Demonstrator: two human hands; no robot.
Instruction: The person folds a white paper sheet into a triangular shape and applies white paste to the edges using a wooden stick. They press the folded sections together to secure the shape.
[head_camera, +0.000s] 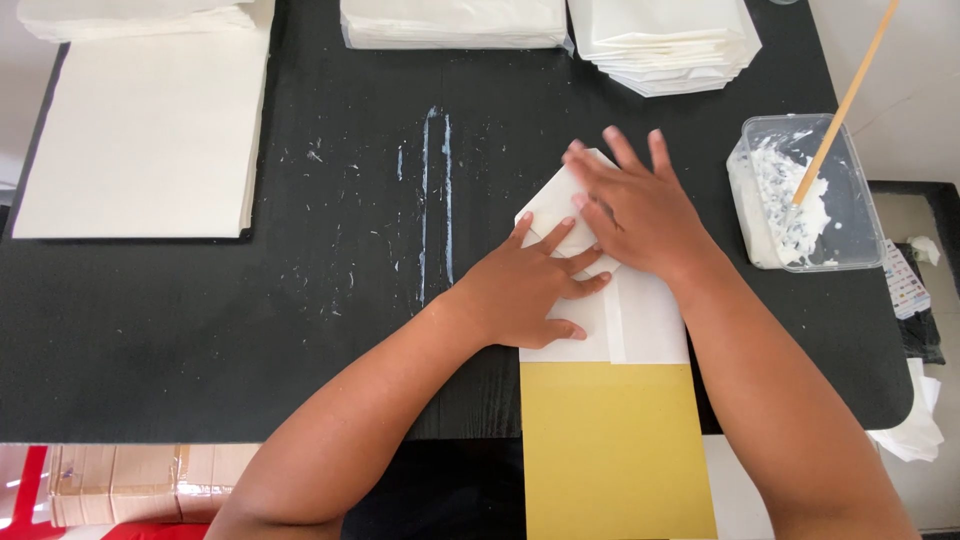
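Two hands (520, 290) (635, 205) press white sheet (645, 325); paste tub (805, 195) beside.

We see a small paper-craft workshop. Stacks of white sheets (150, 130) and folded paper bags (665, 45) line a glue-smeared black table (330, 300), beside a tub of white paste (805, 195) holding a stick (845, 100).

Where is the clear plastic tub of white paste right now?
In the head view, the clear plastic tub of white paste sits near the black table's right edge, just right of the right hand, with a wooden stick leaning in it.
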